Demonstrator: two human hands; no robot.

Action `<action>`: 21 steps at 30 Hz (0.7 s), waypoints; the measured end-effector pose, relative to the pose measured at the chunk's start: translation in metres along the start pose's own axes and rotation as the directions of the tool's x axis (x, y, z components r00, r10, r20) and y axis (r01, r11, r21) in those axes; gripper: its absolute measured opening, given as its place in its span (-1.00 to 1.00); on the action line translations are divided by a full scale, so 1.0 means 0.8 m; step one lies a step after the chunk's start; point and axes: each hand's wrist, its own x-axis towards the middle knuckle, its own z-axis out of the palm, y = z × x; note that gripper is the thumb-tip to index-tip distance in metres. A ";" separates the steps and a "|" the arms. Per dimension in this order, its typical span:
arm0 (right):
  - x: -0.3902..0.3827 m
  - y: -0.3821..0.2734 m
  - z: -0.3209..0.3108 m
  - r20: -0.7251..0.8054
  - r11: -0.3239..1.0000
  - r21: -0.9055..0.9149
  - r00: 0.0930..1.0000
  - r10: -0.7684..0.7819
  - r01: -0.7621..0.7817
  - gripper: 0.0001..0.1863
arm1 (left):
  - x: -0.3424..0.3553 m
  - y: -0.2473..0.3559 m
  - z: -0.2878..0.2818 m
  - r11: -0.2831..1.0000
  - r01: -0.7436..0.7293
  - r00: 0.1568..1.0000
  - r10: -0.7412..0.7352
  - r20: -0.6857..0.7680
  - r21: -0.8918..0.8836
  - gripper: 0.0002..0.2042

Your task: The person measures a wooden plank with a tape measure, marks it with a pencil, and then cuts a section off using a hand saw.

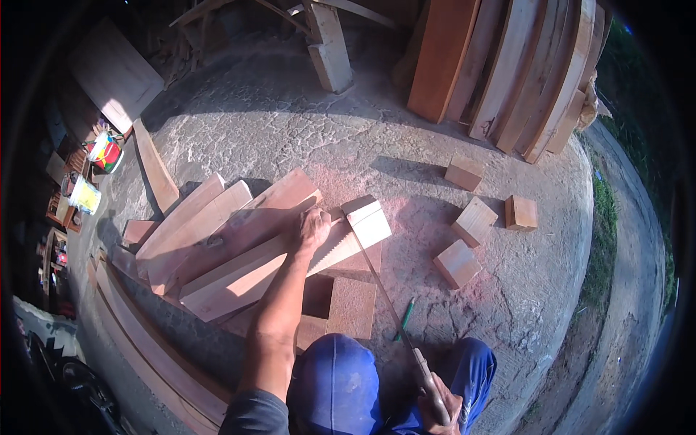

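A thick wooden beam (250,272) lies slantwise in front of me, propped on other timber. My left hand (314,227) is closed on its upper side, close to the far right end. Across that end runs the thin blade of a handsaw (383,286), its tip side at a cut line beside the beam's end piece (367,220). My right hand (444,407) grips the saw's handle, low in the view beside my right knee. A toothed shadow falls on the beam's side. How deep the blade sits in the wood cannot be made out.
Several cut wooden blocks (475,221) lie to the right. More beams (196,225) rest at the left, long planks (148,341) at lower left, boards (507,72) at the back right. A green pen-like stick (407,317) is near the blade. Buckets (106,152) stand far left.
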 end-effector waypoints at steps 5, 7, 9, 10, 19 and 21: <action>0.137 0.008 0.037 -0.062 0.987 -0.017 0.985 0.160 -0.161 -0.36 | -0.037 0.032 -0.046 0.994 -0.052 0.999 0.052 0.004 0.098 -0.66; 0.163 0.009 0.057 0.050 0.980 -0.135 0.989 -0.141 0.147 -0.34 | -0.061 0.042 -0.061 0.970 -0.117 0.992 0.124 -0.020 0.212 -0.70; 0.155 0.016 0.053 -0.051 0.999 -0.030 0.998 0.036 -0.037 -0.32 | -0.067 0.044 -0.060 0.976 -0.093 0.996 0.094 0.008 0.198 -0.74; 0.141 0.018 0.045 -0.021 0.987 -0.005 0.987 0.159 -0.160 -0.32 | -0.069 0.044 -0.056 0.974 -0.097 0.995 0.099 0.002 0.203 -0.76; 0.135 0.016 0.075 -0.122 0.991 -0.115 0.989 -0.087 0.073 -0.33 | -0.074 0.030 -0.044 0.976 -0.169 0.984 0.174 -0.025 0.140 -0.77; 0.188 0.024 0.101 -0.120 0.994 -0.057 0.988 -0.099 0.092 -0.33 | -0.067 0.029 -0.047 0.975 -0.146 0.989 0.148 0.003 0.165 -0.77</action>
